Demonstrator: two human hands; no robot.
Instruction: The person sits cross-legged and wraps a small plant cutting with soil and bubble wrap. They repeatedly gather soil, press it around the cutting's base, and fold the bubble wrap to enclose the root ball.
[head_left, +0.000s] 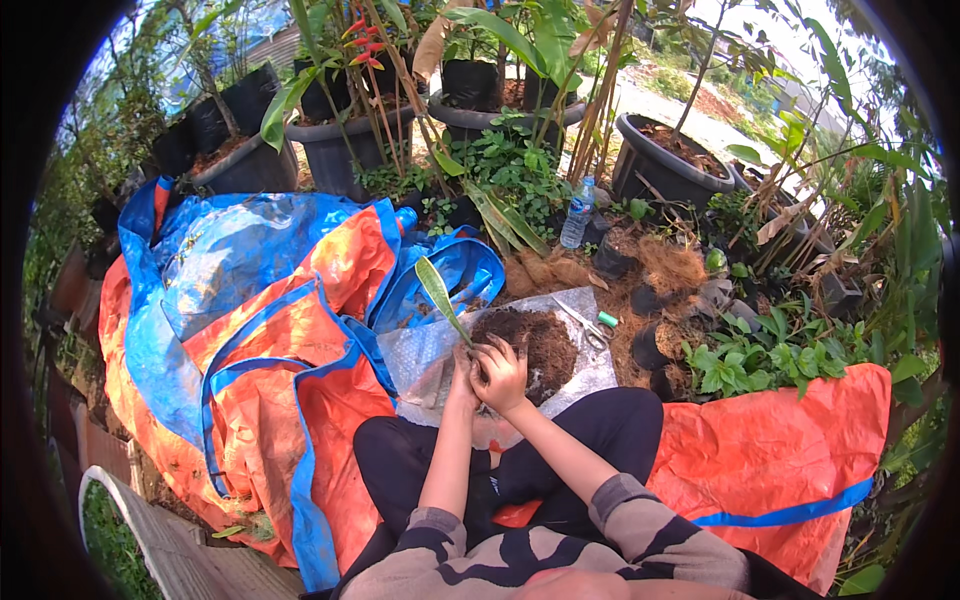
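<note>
A green snake plant leaf (442, 298) with pale yellow margins tilts up and leftward from my two hands. My left hand (463, 377) holds its lower end. My right hand (502, 375) meets the left one there, its fingertips pinched at the leaf's base; the very bottom is hidden by the fingers. Just beyond the hands, a mound of dark soil (551, 349) lies on a sheet of bubble wrap (420, 352). Scissors (581, 321) with pale handles rest on the sheet's right side, and a small green cylinder (607, 319) lies near its edge.
An orange and blue tarpaulin (262, 330) is bunched at left; orange sheeting (765, 450) spreads at right. A plastic water bottle (577, 217) stands beyond the soil. Coconut fibre (671, 266) and small black nursery bags (649, 345) sit right. Large black pots (349, 154) line the back.
</note>
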